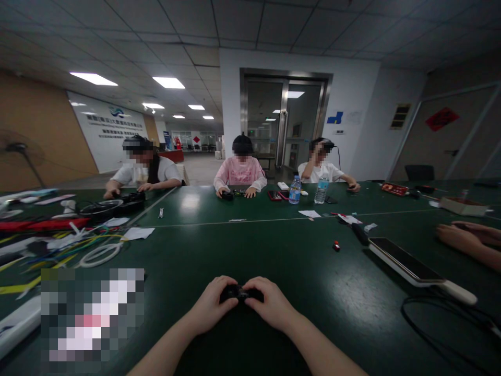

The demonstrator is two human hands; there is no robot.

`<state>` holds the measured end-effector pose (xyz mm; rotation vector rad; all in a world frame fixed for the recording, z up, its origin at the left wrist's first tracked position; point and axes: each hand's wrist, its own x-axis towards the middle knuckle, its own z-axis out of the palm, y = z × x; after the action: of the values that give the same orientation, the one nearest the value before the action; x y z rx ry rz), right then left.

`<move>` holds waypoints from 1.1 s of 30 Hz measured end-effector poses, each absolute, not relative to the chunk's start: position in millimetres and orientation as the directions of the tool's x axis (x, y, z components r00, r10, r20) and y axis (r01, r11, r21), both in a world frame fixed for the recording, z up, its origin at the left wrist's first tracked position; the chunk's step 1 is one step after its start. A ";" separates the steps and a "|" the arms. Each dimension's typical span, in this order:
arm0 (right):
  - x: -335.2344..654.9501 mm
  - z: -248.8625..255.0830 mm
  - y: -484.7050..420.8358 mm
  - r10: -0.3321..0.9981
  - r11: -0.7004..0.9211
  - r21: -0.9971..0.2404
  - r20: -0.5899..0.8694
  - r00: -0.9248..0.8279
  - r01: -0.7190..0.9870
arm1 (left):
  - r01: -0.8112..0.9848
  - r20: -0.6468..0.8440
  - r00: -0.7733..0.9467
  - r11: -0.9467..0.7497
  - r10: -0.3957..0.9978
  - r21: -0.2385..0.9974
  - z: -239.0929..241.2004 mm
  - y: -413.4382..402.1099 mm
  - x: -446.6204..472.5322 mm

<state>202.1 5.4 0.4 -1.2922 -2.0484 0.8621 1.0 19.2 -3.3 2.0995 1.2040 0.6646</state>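
My left hand (215, 303) and my right hand (271, 303) come together low in the middle of the head view, above the green table (250, 250). Between them they hold a small black object (240, 293) with a shiny middle part. Thumbs press on its near side while the fingers curl over its far side. Both hands are closed on it, one at each end. Its kind is too small and dark to make out, and the fingers hide its ends.
Cables (102, 255) and papers crowd the left side. A dark-screened device (407, 261) and a black cable (434, 308) lie at right, near another person's hands (462, 237). Water bottles (321, 189) stand on the far half, where several people sit. A small red item (336, 245) lies centre-right.
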 end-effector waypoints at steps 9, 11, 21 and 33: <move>203.1 3.3 4.6 0.916 0.317 -0.787 0.108 -0.387 0.529 | 0.580 0.062 0.430 -0.328 0.901 0.746 -3.7 17.9 0.5; 202.7 4.7 3.6 0.917 0.315 -0.790 0.111 -0.382 0.526 | 0.574 0.059 0.422 -0.317 0.905 0.755 -6.5 19.0 -0.5; 202.2 0.6 5.4 0.907 0.345 -0.793 0.146 -0.394 0.502 | 0.572 0.051 0.420 -0.308 0.906 0.760 -6.4 19.6 -0.5; 203.7 6.0 4.1 0.903 0.347 -0.805 0.148 -0.404 0.481 | 0.581 0.033 0.428 -0.302 0.903 0.756 -0.9 17.2 0.1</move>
<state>203.7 4.1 6.0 -1.2019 -2.0202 0.9196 0.1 17.2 -0.9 2.0061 1.2485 0.6103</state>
